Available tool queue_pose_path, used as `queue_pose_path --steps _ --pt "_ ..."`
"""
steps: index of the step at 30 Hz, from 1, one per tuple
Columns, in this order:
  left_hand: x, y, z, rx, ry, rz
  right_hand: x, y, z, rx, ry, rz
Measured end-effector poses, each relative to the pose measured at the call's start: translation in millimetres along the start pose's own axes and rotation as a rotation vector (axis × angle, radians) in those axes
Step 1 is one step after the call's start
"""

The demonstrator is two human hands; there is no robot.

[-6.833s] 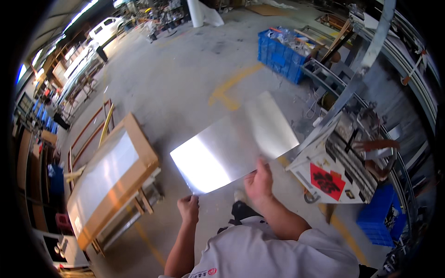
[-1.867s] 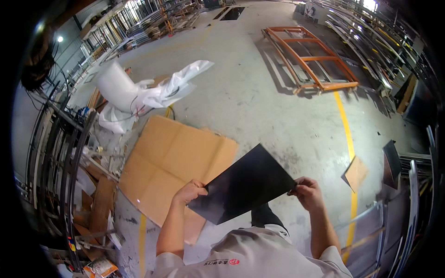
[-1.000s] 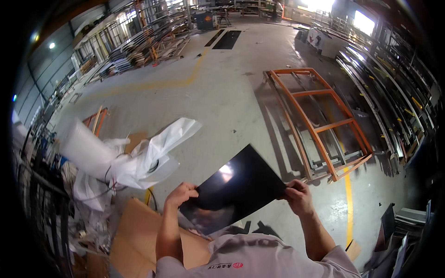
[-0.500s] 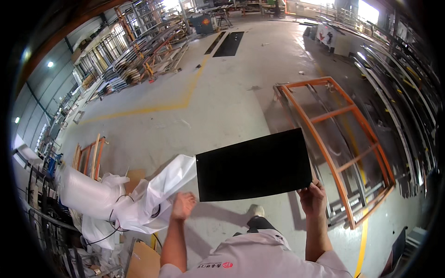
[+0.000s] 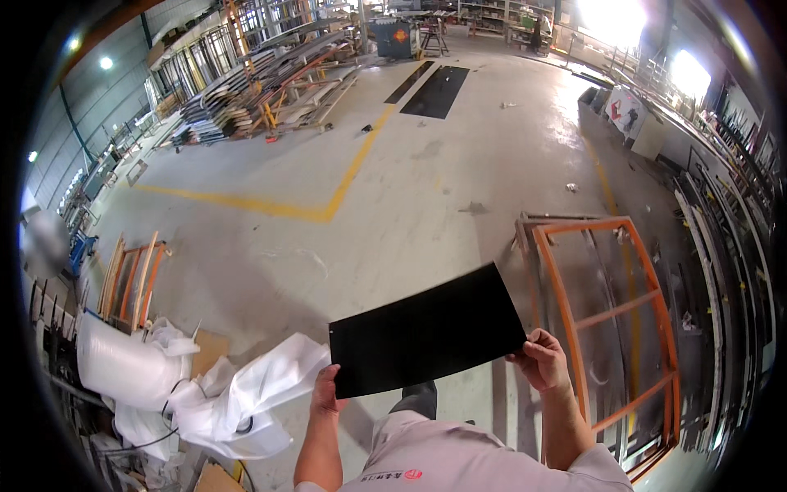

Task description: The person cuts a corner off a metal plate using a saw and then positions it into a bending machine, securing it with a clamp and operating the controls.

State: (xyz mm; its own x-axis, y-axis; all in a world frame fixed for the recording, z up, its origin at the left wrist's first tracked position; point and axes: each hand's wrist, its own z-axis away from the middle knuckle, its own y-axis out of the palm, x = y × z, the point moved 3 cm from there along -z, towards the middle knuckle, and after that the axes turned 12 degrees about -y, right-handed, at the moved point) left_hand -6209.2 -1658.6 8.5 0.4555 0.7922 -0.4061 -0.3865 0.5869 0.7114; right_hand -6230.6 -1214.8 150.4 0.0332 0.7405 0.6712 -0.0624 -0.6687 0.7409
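We hold the thin black rectangular sheet point(image 5: 426, 336) above the smooth grey floor point(image 5: 410, 213), our left hand point(image 5: 325, 392), apart from it moments ago, now gripping its lower-left edge while our right hand point(image 5: 544, 361) pinches its lower-right corner between fingers, so both ends are supported.

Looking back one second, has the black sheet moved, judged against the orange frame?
Yes, forward: the orange frame was mostly ahead of the black sheet; now it is alongside, to the right.

Frame point(image 5: 619, 308) right of sheet point(image 5: 426, 336), roll point(image 5: 127, 361) left.
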Motion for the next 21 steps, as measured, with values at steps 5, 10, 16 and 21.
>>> queue_pose_path --steps 5,10,16,21 --pt "-71.0 117.0 -160.3 0.022 -0.007 -0.355 30.9 -10.9 -143.2 -0.202 -0.020 0.119" --pt "-135.0 300.1 -291.4 0.172 -0.152 -0.549 89.6 -41.0 -238.0 -0.289 -0.151 0.185" --pt "-157.5 393.5 -492.3 0.210 -0.114 -0.513 79.5 -154.6 -438.8 -0.122 -0.112 0.003" --pt "-166.1 443.2 -593.1 0.165 -0.068 -0.354 110.9 -267.6 -637.3 0.280 0.150 -0.268"
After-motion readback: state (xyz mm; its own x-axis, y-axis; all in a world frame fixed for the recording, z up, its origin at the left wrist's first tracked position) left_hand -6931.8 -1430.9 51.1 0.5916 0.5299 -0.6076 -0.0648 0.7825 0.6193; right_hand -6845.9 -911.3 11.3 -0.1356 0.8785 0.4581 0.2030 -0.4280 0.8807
